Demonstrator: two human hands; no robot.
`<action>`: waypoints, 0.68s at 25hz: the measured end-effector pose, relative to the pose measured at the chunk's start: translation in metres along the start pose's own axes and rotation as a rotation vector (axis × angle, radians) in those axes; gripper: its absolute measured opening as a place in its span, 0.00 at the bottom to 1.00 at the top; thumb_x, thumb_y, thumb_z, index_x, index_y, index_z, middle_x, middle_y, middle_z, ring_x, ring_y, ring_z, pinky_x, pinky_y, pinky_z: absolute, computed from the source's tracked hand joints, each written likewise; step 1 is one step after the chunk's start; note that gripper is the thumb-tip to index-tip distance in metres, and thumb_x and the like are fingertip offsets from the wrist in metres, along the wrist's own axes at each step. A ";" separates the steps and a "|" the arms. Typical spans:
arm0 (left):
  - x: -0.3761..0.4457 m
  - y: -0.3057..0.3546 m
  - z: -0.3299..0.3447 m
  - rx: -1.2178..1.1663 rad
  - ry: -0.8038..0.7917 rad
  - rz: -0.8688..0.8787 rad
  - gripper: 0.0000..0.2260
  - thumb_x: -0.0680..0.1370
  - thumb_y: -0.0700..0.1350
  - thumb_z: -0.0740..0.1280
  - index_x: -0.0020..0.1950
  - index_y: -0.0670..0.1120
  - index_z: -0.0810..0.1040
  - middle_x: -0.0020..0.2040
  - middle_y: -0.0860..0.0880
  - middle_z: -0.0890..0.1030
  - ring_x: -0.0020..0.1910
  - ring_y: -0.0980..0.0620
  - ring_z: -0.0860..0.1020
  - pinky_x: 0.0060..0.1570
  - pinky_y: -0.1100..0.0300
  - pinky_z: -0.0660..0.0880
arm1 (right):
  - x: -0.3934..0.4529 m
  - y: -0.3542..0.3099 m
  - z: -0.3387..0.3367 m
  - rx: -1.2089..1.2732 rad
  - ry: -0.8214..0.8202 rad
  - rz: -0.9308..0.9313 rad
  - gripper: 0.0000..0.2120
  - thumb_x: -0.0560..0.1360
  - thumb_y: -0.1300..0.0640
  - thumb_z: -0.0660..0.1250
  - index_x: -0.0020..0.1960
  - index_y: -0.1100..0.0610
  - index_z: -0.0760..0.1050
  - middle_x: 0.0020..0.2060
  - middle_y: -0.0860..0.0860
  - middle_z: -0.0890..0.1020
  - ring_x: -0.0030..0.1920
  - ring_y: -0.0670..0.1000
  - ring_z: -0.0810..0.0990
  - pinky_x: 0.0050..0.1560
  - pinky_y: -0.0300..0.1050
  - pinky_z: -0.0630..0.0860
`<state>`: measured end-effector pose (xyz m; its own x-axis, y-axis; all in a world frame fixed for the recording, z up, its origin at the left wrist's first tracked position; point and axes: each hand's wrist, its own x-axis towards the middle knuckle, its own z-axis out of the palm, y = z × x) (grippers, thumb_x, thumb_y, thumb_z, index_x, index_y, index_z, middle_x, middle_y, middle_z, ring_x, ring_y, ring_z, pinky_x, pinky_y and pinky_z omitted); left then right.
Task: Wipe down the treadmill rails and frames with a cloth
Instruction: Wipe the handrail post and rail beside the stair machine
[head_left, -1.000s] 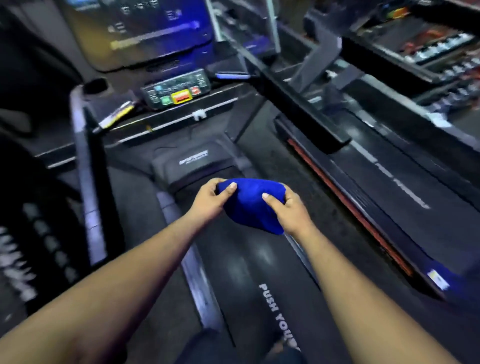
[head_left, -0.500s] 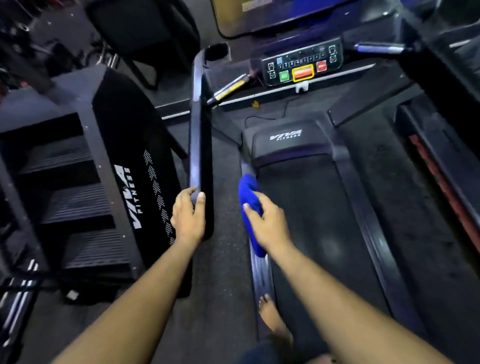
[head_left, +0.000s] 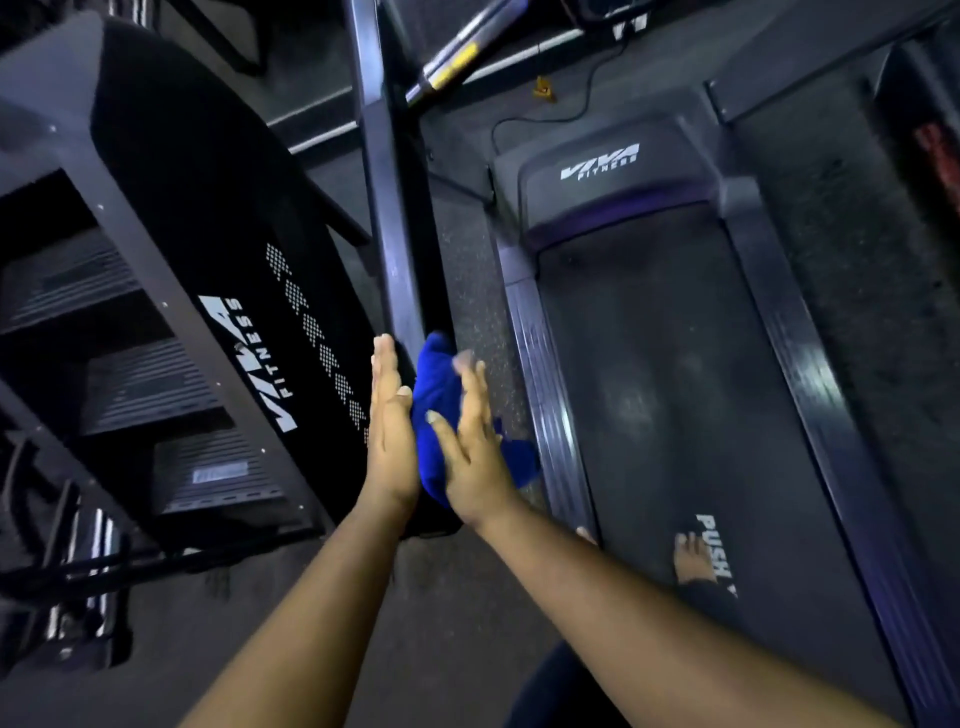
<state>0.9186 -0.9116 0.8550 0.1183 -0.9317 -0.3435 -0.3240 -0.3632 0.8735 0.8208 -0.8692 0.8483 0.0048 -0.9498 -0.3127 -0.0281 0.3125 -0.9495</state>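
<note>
"VIVA FITNESS" is printed on the grey treadmill motor cover (head_left: 613, 171) and the black stair-machine side panel (head_left: 244, 332); "PUSH" is partly read on the black treadmill belt (head_left: 675, 364).

My left hand (head_left: 387, 431) and right hand (head_left: 470, 441) meet at centre frame with the cloth (head_left: 434, 395) between them, at the lower end of the handrail (head_left: 387, 171), which runs up to the top edge. The stair machine (head_left: 171, 270) fills the left of the frame. The treadmill belt (head_left: 670, 364) lies right of my hands, my foot (head_left: 691, 558) on it at lower right, and the motor cover (head_left: 602, 171) sits above the belt.
</note>
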 end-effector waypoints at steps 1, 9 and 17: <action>0.002 -0.003 -0.002 -0.043 -0.024 0.011 0.23 0.78 0.62 0.53 0.74 0.69 0.60 0.80 0.58 0.55 0.79 0.55 0.55 0.78 0.48 0.51 | 0.001 -0.001 0.002 0.047 -0.023 -0.011 0.35 0.76 0.33 0.51 0.79 0.39 0.44 0.80 0.41 0.47 0.79 0.43 0.44 0.77 0.49 0.43; -0.007 0.012 0.008 0.313 0.054 0.211 0.27 0.80 0.54 0.49 0.78 0.50 0.48 0.81 0.48 0.50 0.80 0.55 0.48 0.79 0.46 0.47 | 0.063 0.017 0.004 0.307 -0.084 0.208 0.41 0.74 0.30 0.60 0.80 0.47 0.53 0.80 0.46 0.56 0.79 0.44 0.53 0.80 0.50 0.48; -0.006 0.024 0.011 0.423 0.078 0.098 0.35 0.76 0.73 0.44 0.79 0.58 0.47 0.80 0.65 0.45 0.80 0.59 0.45 0.77 0.40 0.40 | 0.179 -0.038 -0.001 0.011 0.018 -0.077 0.34 0.79 0.43 0.53 0.80 0.57 0.52 0.80 0.54 0.55 0.80 0.53 0.52 0.79 0.53 0.48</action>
<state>0.8997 -0.9150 0.8738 0.1332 -0.9652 -0.2252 -0.6910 -0.2533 0.6770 0.8219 -1.0515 0.8287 -0.0119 -0.9711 -0.2384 -0.0175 0.2386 -0.9710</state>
